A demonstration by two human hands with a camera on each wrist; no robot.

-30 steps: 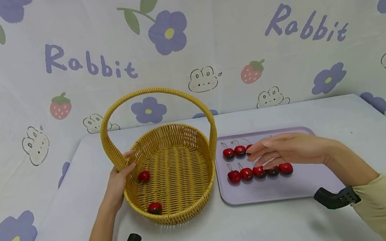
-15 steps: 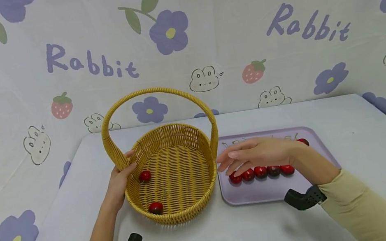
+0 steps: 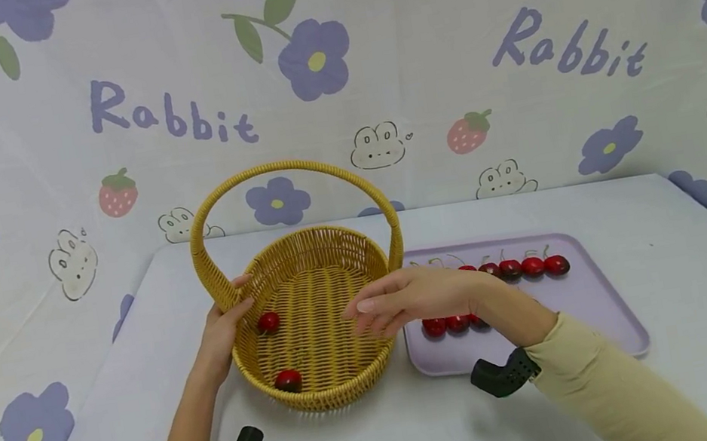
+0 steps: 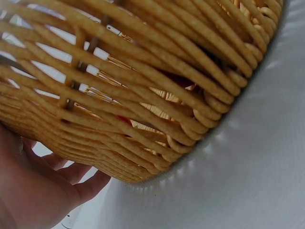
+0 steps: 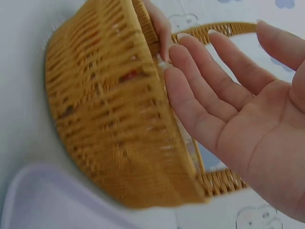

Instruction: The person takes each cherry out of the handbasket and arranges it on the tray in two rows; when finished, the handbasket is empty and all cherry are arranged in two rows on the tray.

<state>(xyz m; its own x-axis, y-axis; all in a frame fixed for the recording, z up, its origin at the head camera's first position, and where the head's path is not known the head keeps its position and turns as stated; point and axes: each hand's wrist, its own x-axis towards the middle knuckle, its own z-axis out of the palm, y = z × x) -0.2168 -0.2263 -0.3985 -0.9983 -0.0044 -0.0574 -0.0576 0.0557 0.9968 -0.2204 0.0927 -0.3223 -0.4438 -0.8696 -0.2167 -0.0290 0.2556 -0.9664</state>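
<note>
A yellow woven basket (image 3: 313, 318) with a tall arched handle stands left of centre. My left hand (image 3: 220, 339) grips its left rim by the handle's base, thumb over the edge; in the left wrist view that hand (image 4: 43, 186) lies against the outer weave (image 4: 133, 95). Inside the basket are two dark red cherries, one by the left wall (image 3: 269, 322) and one by the front wall (image 3: 288, 380). My right hand (image 3: 416, 295) hovers at the basket's right rim, fingertips over the interior. The right wrist view shows its bare palm (image 5: 248, 124), fingers extended and holding nothing.
A lilac tray (image 3: 587, 315) lies right of the basket with two rows of stemmed cherries, the back row (image 3: 533, 267) and the front row (image 3: 457, 324), partly hidden by my right forearm. The handle (image 3: 280, 166) arches above the basket. Patterned cloth hangs behind the white table.
My right hand has travelled left from above the tray's cherries to the basket's right rim, uncovering the back row's right end. The left hand keeps its grip on the basket.
</note>
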